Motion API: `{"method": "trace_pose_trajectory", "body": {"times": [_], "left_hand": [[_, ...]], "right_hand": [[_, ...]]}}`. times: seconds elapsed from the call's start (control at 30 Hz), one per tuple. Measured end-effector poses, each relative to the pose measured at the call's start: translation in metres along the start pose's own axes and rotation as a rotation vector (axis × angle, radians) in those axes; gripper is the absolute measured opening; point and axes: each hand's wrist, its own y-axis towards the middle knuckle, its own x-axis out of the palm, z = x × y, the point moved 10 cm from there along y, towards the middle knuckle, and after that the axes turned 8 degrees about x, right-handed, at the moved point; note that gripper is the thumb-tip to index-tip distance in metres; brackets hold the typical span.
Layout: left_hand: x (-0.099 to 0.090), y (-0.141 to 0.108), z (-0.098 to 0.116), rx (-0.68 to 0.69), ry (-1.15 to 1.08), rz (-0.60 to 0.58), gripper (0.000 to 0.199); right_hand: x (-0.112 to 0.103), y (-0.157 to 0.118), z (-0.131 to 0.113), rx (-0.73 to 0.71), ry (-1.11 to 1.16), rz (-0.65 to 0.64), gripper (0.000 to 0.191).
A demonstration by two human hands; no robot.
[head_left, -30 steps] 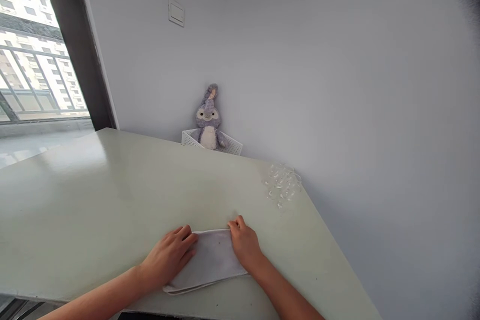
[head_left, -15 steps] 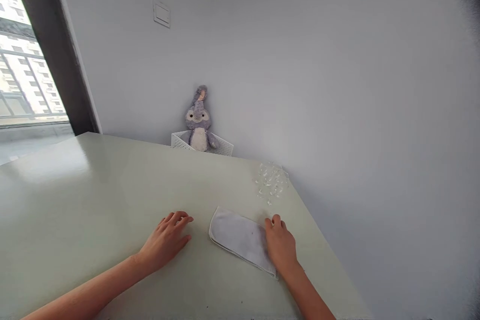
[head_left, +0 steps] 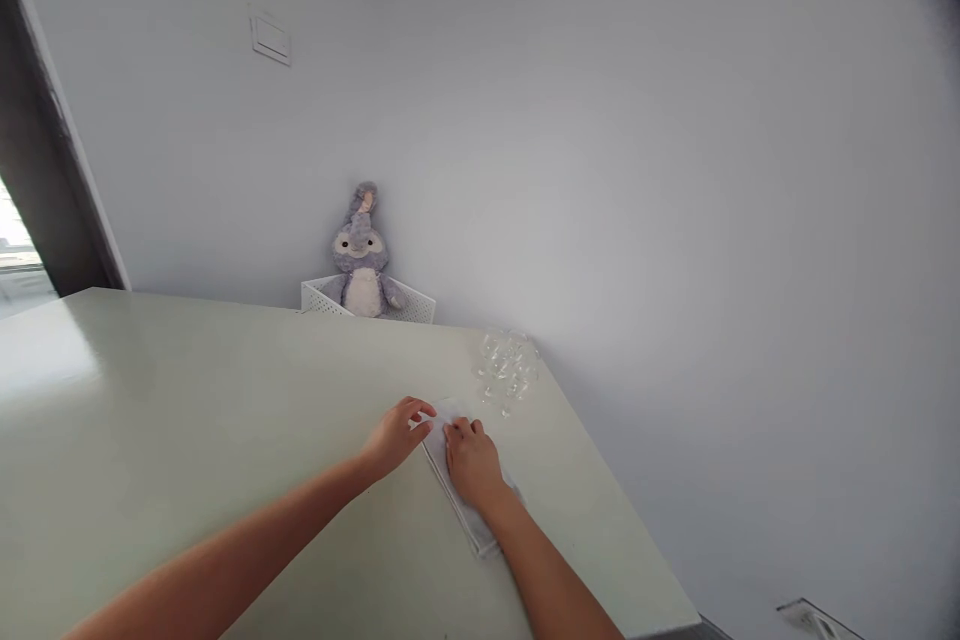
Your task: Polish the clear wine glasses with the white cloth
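A folded white cloth [head_left: 478, 530] lies slantwise on the pale table, partly covered by my hands. My right hand [head_left: 474, 465] rests over its middle, fingers bent down and close together against the fabric; the fingertips' hold is partly hidden. At the cloth's far left corner is my left hand [head_left: 396, 437], its thumb and index finger apart and the others curved. Those fingertips reach the cloth's edge, though I cannot tell whether they press on it. Beyond the hands, a cluster of small clear, shiny pieces [head_left: 508, 367] sits near the table's far right corner.
The pale green-white table [head_left: 225, 400] ends at a diagonal right edge beside the wall. Behind its far edge, a grey-purple plush toy [head_left: 364, 265] sits in a white perforated basket [head_left: 319, 296]. A light switch [head_left: 271, 38] is on the wall.
My left hand has moved right to the cloth. My right hand has shifted left from the cloth's right end onto its middle. The cloth looks narrower and turned. The view has swung right.
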Motion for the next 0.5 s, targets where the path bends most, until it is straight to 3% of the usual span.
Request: {"method": "trace_pose_trajectory", "body": {"times": [0.17, 0.23, 0.3, 0.4, 0.5], "left_hand": [[0.008, 0.017, -0.01, -0.088, -0.094, 0.061, 0.018], [0.01, 0.015, -0.016, -0.121, -0.092, 0.082, 0.019], [0.014, 0.008, -0.018, -0.105, -0.07, 0.082, 0.022], [0.027, -0.006, -0.001, 0.096, 0.057, -0.028, 0.032], [0.055, -0.031, 0.03, 0.395, 0.21, -0.279, 0.033]], "right_hand": [[0.007, -0.009, 0.034, 0.251, 0.018, -0.021, 0.023], [0.004, -0.012, 0.05, 0.31, 0.186, -0.003, 0.024], [-0.007, -0.013, 0.079, 0.411, 0.428, 0.105, 0.023], [-0.014, -0.018, 0.139, 0.689, 0.785, 0.303, 0.024], [0.008, -0.014, 0.173, 0.88, 1.091, 0.26, 0.043]]}}
